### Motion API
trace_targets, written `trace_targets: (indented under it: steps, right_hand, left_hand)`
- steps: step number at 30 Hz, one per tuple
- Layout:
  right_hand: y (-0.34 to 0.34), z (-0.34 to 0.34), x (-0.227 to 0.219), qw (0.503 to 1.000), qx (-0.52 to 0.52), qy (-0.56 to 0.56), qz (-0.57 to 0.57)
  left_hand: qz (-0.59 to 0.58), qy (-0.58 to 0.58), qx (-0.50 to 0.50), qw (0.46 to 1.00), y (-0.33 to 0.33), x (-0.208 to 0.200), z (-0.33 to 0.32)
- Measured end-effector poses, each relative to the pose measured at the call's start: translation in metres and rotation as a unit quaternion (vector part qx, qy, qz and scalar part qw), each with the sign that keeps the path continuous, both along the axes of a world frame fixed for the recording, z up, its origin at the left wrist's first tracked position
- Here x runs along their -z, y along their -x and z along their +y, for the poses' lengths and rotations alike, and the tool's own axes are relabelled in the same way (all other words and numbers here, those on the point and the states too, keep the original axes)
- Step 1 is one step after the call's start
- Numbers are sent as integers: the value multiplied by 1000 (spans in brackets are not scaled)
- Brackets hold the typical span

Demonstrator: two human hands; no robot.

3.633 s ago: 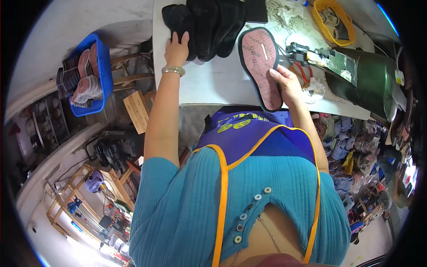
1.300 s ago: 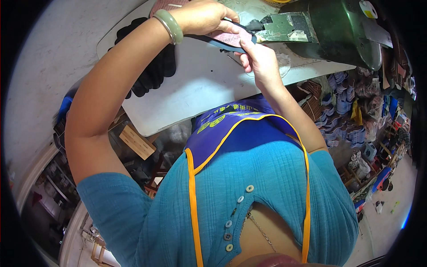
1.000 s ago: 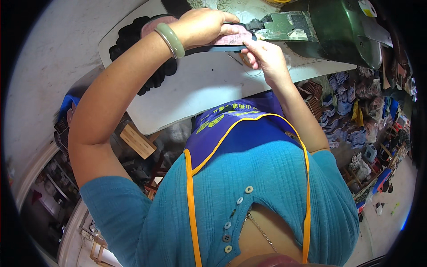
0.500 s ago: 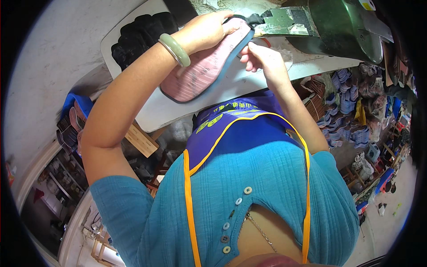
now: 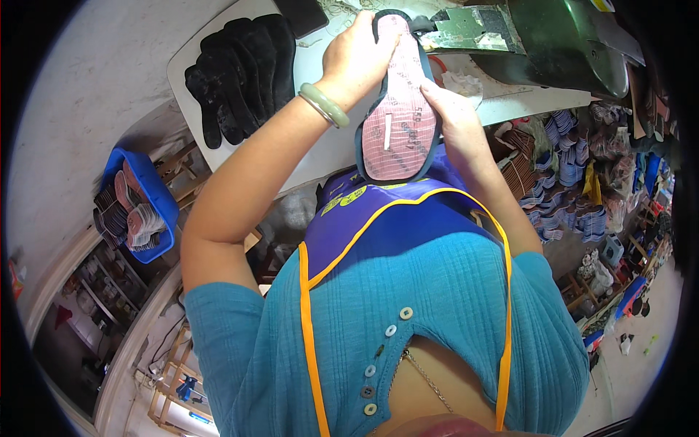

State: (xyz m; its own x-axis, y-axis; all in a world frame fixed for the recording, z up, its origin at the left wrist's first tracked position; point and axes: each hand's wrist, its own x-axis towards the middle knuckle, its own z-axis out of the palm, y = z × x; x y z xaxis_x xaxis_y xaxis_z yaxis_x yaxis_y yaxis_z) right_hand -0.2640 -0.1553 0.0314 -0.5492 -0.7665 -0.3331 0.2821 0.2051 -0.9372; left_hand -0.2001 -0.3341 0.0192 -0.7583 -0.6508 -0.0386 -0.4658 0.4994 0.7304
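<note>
Both hands, left hand point(image 5: 357, 62) and right hand point(image 5: 448, 116), grip the pink dark-rimmed shoe insole point(image 5: 400, 109), fingers wrapped around it, steadying its toe against the green machine point(image 5: 553, 36) at the surface's far edge.

We see a shoe insole point(image 5: 399, 109) at upper centre, held between our left hand point(image 5: 357, 58) on its left and our right hand point(image 5: 451, 116) on its right. A machine point(image 5: 539, 36) sits at upper right, touching the insole's far tip. A stack of soles point(image 5: 240, 73) lies on the table point(image 5: 320, 146) at upper left. A bin point(image 5: 138, 204) of insoles sits at left, below the table edge.
</note>
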Motion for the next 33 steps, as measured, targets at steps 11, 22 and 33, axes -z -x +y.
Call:
trace_targets:
  steps: [11,22,33]
  right_hand:
    - [20,-24,10,945,46,-50,320]
    - [4,3,69,969,-61,119,-206]
    - [-15,-12,41,984,-14,72,-165]
  left_hand:
    - [72,-7,-105,992,23,-17,7]
    - [141,19,-167,976,38,5,-21]
    - [111,14,-255,960,37,55,-58]
